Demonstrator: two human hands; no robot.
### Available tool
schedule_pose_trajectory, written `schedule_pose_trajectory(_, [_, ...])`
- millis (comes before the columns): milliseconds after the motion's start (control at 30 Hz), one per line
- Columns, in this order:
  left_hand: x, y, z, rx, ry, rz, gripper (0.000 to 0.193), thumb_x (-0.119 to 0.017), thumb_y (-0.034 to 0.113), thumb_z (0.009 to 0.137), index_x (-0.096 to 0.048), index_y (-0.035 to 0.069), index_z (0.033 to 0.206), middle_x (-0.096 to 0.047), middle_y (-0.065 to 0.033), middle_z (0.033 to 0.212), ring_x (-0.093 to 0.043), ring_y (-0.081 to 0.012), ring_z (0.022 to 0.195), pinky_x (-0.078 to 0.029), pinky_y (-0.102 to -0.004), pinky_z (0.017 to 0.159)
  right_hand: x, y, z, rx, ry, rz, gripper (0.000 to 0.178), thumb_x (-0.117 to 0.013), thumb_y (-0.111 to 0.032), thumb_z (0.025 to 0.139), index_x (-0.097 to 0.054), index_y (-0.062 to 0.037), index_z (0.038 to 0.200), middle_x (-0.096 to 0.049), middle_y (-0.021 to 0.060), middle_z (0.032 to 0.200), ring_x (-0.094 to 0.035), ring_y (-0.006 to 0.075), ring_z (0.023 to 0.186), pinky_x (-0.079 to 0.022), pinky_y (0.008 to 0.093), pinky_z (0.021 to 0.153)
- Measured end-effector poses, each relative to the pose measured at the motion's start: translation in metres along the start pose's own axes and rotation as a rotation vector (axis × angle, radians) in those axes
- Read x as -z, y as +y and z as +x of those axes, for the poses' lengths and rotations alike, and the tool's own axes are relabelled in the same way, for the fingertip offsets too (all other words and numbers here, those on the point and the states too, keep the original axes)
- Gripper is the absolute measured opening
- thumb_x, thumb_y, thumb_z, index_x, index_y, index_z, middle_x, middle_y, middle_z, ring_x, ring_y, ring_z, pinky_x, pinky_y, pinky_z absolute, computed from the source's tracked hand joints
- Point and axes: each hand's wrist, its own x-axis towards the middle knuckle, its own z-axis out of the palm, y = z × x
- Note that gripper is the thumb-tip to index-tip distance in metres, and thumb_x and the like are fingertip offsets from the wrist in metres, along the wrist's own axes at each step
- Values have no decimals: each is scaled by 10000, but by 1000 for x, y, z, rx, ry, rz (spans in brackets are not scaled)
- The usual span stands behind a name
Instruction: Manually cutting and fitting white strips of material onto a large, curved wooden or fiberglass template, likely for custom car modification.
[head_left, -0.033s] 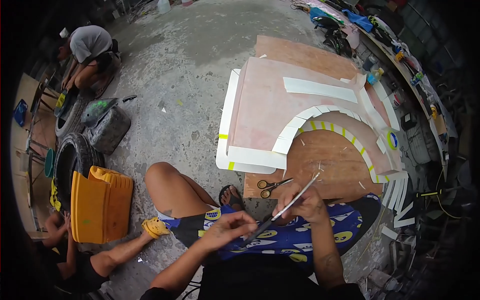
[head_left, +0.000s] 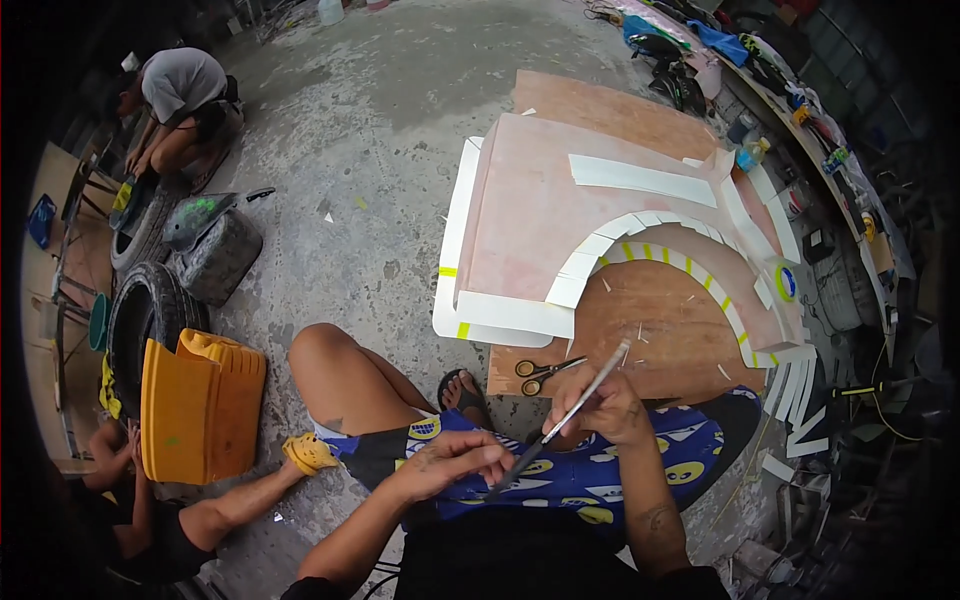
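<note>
My right hand (head_left: 604, 405) is closed around a slim stick (head_left: 578, 407), pale grey-white at its upper end and black toward its lower end. The stick slants across my lap, and its pale tip is a little blurred. My left hand (head_left: 462, 463) has its fingers pinched together beside the black lower part; whether they grip it or something small is hidden. Ahead of my hands, scissors (head_left: 540, 373) with black and gold handles lie on a brown board (head_left: 650, 325). On that board rests a large pinkish curved panel (head_left: 530, 210), edged with white strips and yellow tape bits.
Loose white strips (head_left: 793, 385) and a tape roll (head_left: 785, 282) are at the right. On the left stand a yellow plastic crate (head_left: 205, 410), tyres (head_left: 150, 310) and a dark container (head_left: 213, 250). One person (head_left: 180, 110) crouches far left; another person (head_left: 150, 510) sits near left.
The stick's pale upper end has shifted slightly left as my right hand turned a little. My left hand stays almost in place beside the black end. The panel and scissors have not moved.
</note>
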Motion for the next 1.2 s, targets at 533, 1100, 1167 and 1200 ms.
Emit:
schedule_pose_trajectory(533, [-43,11,8,-411,288,1337,288,-743,228,819,-650,-14,944,-607,-143,762,-627,-273,652,-499,-355,586,-14,7,-11,-309,383,-177,349,-603,-124,943,-516,71,1220,-683,175,1023,-693,226,916,-568,293,775])
schedule_pose_trajectory(1100, [-32,6,14,106,-282,-192,440,-755,159,811,-593,-36,1172,-662,-127,1066,-656,-175,942,-516,-285,810,-15,-10,-13,-63,85,177,218,-536,-158,976,-556,17,1106,-668,178,968,-695,275,856,-581,336,701])
schedule_pose_trajectory(1167, [-37,8,8,126,-234,-146,377,-738,145,832,-610,-19,1145,-676,-102,1025,-665,-151,909,-522,-260,789,-24,-5,-3,-139,45,82,214,-516,-162,984,-572,23,1078,-669,166,949,-696,266,848,-585,332,696])
schedule_pose_trajectory(1200, [-42,11,4,151,-191,-95,313,-721,131,852,-626,-2,1119,-691,-76,983,-674,-127,876,-527,-234,769,-23,-7,0,-145,38,83,214,-516,-162,984,-572,23,1078,-669,166,949,-696,266,848,-585,332,696])
